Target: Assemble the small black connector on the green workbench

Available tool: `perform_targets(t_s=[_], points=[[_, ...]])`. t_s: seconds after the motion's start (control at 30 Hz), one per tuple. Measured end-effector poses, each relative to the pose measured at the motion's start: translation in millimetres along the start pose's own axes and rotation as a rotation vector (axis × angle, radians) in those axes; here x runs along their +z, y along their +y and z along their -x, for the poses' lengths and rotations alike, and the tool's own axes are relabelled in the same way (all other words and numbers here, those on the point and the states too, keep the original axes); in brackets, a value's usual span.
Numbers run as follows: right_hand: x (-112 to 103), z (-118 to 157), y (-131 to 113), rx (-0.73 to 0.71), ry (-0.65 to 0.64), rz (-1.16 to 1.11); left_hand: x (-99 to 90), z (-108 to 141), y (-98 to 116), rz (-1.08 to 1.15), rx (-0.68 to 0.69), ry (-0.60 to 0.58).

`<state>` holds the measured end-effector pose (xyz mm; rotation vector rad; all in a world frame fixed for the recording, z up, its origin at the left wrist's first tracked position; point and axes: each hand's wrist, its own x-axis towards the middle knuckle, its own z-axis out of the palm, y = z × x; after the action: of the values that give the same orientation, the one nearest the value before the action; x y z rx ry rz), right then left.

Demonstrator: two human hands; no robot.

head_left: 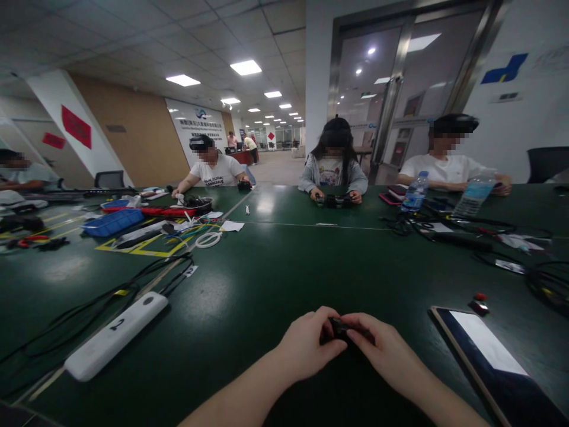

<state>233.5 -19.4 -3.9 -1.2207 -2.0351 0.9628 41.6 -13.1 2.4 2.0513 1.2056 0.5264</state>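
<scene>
A small dark object [338, 327] was pinched over the counter [249, 279] between the fingers [326, 313] of the left hand [306, 344] and the right hand [386, 344], probably so that it could be steadied from both sides; its exact kind could not be told. The flat-screened device [493, 356] and the white power strip [118, 337] were placed to either side, apparently so that working room was left between.

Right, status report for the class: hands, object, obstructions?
Left hand, right hand: both on small dark object. Object partly hidden. Tablet lies right, touching neither hand.
</scene>
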Motion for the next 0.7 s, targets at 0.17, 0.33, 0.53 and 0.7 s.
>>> perform_targets(t_s=[0.17, 0.33, 0.53, 0.7], points=[[-1.4, -1.1, -4.5, 0.043, -0.007, 0.031, 4.5, -5.7, -0.3, -0.051, -0.049, 0.054], [0.7, -2.1, 1.0, 0.051, 0.011, -0.001, 2.7, -5.9, 2.4, -0.07, -0.03, 0.059], [-6.2, -5.0, 32.6, 0.156, 0.047, -0.204, 4.2, -7.3, 2.4, -0.041, -0.115, 0.047], [-20.3, -6.6, 45.8, 0.27, 0.073, -0.229, -5.8, -8.8, -12.2, 0.018, -0.145, 0.062]])
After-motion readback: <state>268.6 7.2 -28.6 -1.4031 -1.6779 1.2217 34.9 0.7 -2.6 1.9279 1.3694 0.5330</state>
